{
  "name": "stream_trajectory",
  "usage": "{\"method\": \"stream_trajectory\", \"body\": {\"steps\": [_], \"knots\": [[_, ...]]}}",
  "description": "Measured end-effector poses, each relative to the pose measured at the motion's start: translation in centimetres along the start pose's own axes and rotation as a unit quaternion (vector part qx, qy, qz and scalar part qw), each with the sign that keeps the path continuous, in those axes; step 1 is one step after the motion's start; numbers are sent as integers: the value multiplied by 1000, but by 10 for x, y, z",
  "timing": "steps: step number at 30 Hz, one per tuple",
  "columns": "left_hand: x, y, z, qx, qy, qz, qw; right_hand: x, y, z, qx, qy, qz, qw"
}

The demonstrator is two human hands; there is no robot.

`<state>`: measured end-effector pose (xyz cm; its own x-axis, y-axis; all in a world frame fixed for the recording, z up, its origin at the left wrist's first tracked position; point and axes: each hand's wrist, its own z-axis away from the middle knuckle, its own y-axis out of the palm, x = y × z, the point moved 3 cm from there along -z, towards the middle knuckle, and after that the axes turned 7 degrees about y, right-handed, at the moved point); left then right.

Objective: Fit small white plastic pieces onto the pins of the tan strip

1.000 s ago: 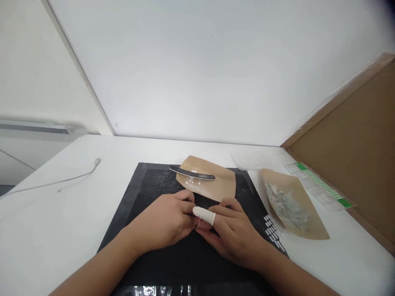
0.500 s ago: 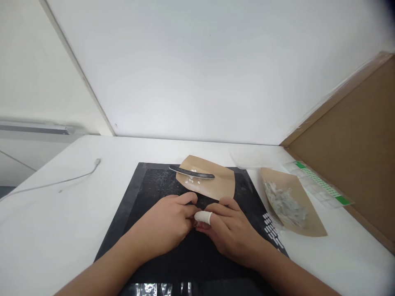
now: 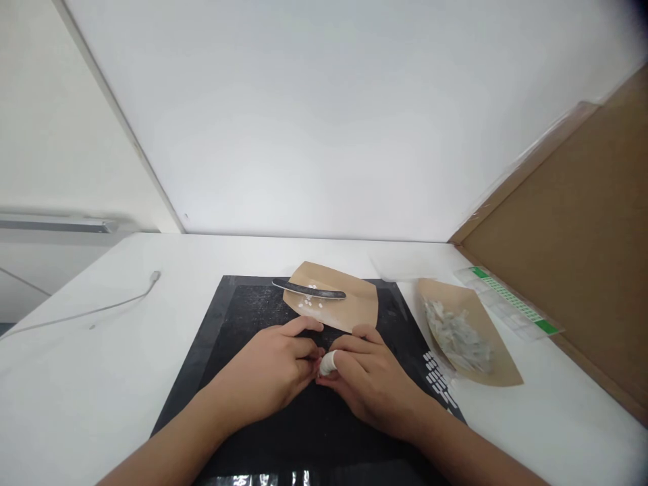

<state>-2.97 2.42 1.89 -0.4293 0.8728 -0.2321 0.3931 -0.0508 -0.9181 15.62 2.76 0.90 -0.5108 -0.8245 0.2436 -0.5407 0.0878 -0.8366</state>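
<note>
Over the black mat (image 3: 314, 439), my left hand (image 3: 281, 364) and my right hand (image 3: 372, 371) meet fingertip to fingertip. Both are closed in a pinch. Whatever lies between the fingertips is too small and too hidden to name. A white finger cot (image 3: 328, 364) covers one finger of my right hand. Just beyond the hands lies a brown paper sheet (image 3: 354, 300) with several small white pieces (image 3: 306, 302) on it. A dark curved nail file (image 3: 308, 290) rests across the sheet's left part.
Right of the mat, a second brown paper (image 3: 499, 351) holds a heap of translucent scraps (image 3: 458, 337). Behind it lies a clear plastic case (image 3: 511, 300) with green labels. White marks (image 3: 439, 379) line the mat's right edge. A cardboard panel (image 3: 567, 223) stands right; a cable (image 3: 101, 309) lies left.
The view has shifted slightly, so the surroundings sit a little lower and to the left. My right fingers have curled a little, with the covered finger bent more. Both hands remain together.
</note>
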Motion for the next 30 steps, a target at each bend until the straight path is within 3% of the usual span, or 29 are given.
{"method": "stream_trajectory", "body": {"steps": [6,10,20,30], "knots": [[8,-2,1,-57,52,17,997,-6,-1,1,-6,-17,-15,1000],[14,1,3,-88,35,65,993,-9,-2,0,12,-13,-30,999],[20,6,7,-76,-32,124,989,-9,-2,0,27,-5,-51,998],[17,0,1,-108,11,128,986,-6,-3,-1,23,-3,-63,998]]}}
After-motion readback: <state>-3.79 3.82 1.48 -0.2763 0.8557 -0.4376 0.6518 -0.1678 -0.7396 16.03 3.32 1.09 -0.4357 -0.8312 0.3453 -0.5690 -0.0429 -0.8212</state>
